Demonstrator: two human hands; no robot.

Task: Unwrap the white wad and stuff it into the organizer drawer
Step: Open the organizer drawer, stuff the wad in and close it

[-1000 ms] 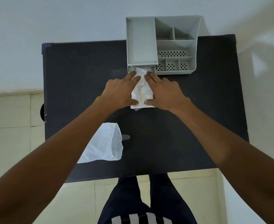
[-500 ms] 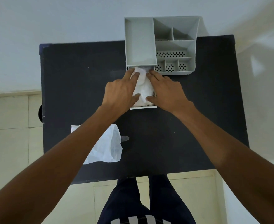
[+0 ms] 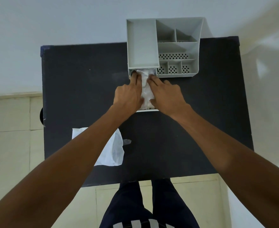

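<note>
A grey plastic organizer (image 3: 178,46) stands at the far edge of the black table. Its drawer (image 3: 147,110) is pulled out toward me from under the left compartment. The white wad (image 3: 146,89) lies crumpled inside the drawer. My left hand (image 3: 129,94) presses on the wad's left side, its fingertips reaching under the organizer body. My right hand (image 3: 166,94) presses on the right side, fingers spread flat. Both hands hide most of the drawer's side walls.
A flat clear-white plastic wrapper (image 3: 115,150) lies on the black table (image 3: 79,89) near its front left, partly under my left forearm. The organizer's right side has several small perforated compartments (image 3: 172,69). A pale wall stands behind, tiled floor below.
Both hands have slid forward toward the organizer. The wad, which stuck out over the drawer's front, now lies lower inside it. The drawer's front lip has come into view.
</note>
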